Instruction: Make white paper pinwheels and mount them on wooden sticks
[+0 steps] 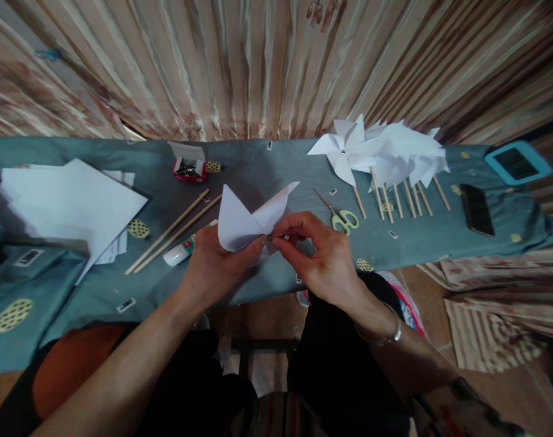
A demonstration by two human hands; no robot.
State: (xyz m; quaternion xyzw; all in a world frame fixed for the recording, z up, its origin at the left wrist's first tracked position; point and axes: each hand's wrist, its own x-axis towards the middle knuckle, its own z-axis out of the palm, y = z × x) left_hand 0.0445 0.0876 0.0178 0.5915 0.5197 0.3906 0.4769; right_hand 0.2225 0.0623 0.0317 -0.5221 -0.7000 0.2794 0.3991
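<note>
1. Here's the left hand (210,261), clamped on the folded paper (238,224), thumb near its middle, over the tabletop (274,170) toward the near edge.
2. And the right hand (324,252), thumb and fingertips pinched together on a small dark piece (270,237) at that middle, too small to identify.
3. Best play, I'd judge: left thumb firm on the layers, right fingers working straight and gently, so nothing springs loose or tears.
4. Mind that near edge! A dropped piece could go to the floor (428,309).
5. Scissors (343,220) just beyond the right hand, glue stick (178,254) and two sticks (164,233) crowding the left; the best room runs rearward, between red box (189,172) and white pinwheels (385,149).
</note>
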